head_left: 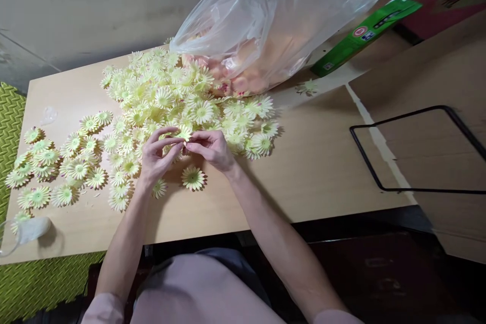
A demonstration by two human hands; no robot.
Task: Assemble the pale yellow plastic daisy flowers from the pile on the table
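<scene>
My left hand [158, 156] and my right hand [213, 152] meet over the table, thumbs and forefingers pinched close together. Between their fingertips is a pale yellow artificial daisy head [184, 132], partly covered by the fingers. A tiny pale piece shows at the pinch, too small to name. Just below the hands a single daisy head with a green centre [193, 178] lies flat on the wood. Behind them spreads a large heap of similar flower heads [163, 96], some with pinkish petal tips.
A clear plastic bag [273, 35] with pinkish contents stands behind the heap. Smaller flower clusters [45, 157] lie at left, near a transparent cup [34, 229]. At right are a green packet [364, 35], a black wire frame [374, 162] and cardboard [436, 71].
</scene>
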